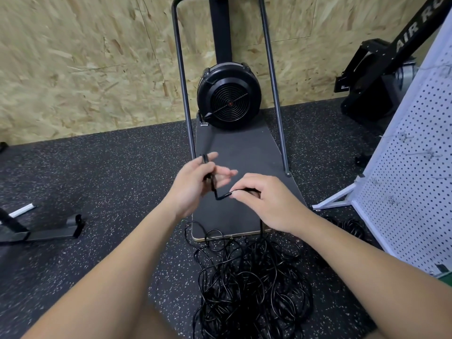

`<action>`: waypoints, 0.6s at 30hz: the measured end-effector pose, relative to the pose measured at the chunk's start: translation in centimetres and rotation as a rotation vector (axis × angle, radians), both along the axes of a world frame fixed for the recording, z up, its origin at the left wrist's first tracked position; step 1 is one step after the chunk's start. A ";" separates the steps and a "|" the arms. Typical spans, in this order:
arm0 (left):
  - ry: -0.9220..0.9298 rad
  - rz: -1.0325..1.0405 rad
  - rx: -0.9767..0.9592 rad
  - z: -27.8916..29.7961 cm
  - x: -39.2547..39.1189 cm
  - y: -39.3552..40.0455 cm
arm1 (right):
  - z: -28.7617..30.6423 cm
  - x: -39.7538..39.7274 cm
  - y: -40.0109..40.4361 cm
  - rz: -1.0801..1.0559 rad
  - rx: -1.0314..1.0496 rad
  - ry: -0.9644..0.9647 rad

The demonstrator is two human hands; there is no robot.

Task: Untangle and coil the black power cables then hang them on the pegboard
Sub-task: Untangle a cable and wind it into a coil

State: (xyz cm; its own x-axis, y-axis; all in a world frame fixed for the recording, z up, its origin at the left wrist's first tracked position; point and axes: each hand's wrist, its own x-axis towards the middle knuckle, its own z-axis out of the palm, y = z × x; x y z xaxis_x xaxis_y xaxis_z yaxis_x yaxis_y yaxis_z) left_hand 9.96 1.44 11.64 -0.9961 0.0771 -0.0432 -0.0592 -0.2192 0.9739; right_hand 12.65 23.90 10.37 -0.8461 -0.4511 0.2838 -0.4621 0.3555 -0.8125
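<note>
- The left hand [193,184] is pinching a folded end of black cable [221,195], outer fingers spread.
- The right hand [266,201] is gripping that same strand just beside it.
- The tangled pile [252,285] is lying on the floor below; light, limp cord, likely snagging, best fed near the free end.
- The pegboard [411,172] is standing to the right.
</note>
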 end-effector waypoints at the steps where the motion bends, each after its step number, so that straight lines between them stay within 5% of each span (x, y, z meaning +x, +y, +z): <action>1: -0.013 -0.054 -0.088 -0.1 0.3 0.5 | 0.2 -0.1 0.1 -0.021 -0.032 0.005; 6: 0.028 -0.339 -0.312 0.0 2.0 2.9 | 0.9 -0.9 0.8 -0.237 -0.229 0.022; 10: -0.066 -0.498 -0.165 0.8 2.7 3.5 | 1.4 -1.2 1.5 -0.324 -0.205 0.063; 18: -0.132 -0.643 0.002 0.8 3.0 2.7 | 1.3 -2.3 2.2 -0.133 -0.323 -0.196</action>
